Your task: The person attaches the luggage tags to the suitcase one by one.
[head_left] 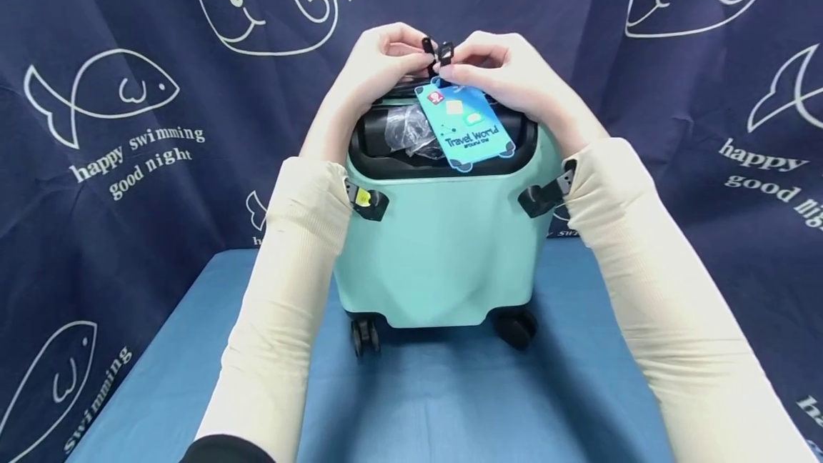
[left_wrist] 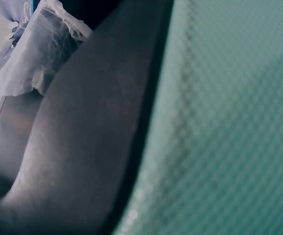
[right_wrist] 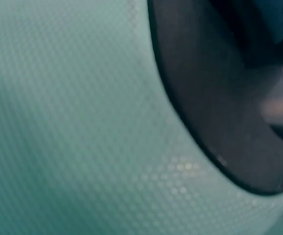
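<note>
A mint-green suitcase [head_left: 440, 249] stands upright on its black wheels, with its black recessed top part facing me. Over the recess hangs a blue luggage tag [head_left: 468, 127] printed "Travel World around the". The tag's black strap [head_left: 445, 54] rises above the case between both hands. My left hand [head_left: 379, 66] pinches one part of the strap between thumb and fingers. From the other side my right hand [head_left: 508, 73] pinches the strap near its small buckle. Both wrist views show mainly the textured green shell [left_wrist: 229, 122] and dark recess [right_wrist: 205, 98]; the fingertips are hidden there.
Crumpled clear plastic [head_left: 410, 128] lies in the recess, left of the tag. A blue cloth [head_left: 411, 399] covers the table under the case. Behind hangs a navy curtain [head_left: 141, 198] with white whale and fish drawings.
</note>
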Demonstrator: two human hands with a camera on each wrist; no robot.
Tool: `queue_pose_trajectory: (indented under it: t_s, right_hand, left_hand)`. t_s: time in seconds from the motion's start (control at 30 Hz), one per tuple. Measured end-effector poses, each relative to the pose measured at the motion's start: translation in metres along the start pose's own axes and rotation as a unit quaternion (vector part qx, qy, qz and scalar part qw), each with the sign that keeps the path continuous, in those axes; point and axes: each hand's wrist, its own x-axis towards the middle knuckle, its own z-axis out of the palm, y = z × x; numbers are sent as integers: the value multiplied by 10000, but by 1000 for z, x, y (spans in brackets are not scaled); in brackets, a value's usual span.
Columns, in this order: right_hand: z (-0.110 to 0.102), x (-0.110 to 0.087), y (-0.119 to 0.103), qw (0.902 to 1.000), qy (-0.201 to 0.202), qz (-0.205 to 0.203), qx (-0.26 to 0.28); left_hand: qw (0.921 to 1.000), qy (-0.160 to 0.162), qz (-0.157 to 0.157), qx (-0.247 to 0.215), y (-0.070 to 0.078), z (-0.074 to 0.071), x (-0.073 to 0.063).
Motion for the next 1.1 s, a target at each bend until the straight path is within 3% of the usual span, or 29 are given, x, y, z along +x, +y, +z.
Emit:
queue_pose_trajectory:
  t_s: [0.13,0.33,0.6,0.7,0.83,0.97,1.1]
  right_hand:
    - [-1,0,1,9999,90,-117,-18]
    - [0,1,3,9975,402,-258,527]
    - [-2,0,2,9956,592,153,708]
    - [-1,1,2,9963,551,206,631]
    - [1,4,0,9944,526,19,914]
    - [3,10,-4,9887,534,-335,1362]
    - [3,13,-5,9872,680,-458,1367]
  left_hand:
    - [9998,-159,-57,-42,2,1,-1]
    - [9986,-265,35,448,2,1,-2]
    - [9972,351,95,658,0,2,-1]
    - [9971,425,165,616,-3,3,0]
    - [9962,475,106,720,-4,5,0]
    - [9909,551,79,1223,-1,5,1]
    - [9835,559,106,1716,4,4,1]
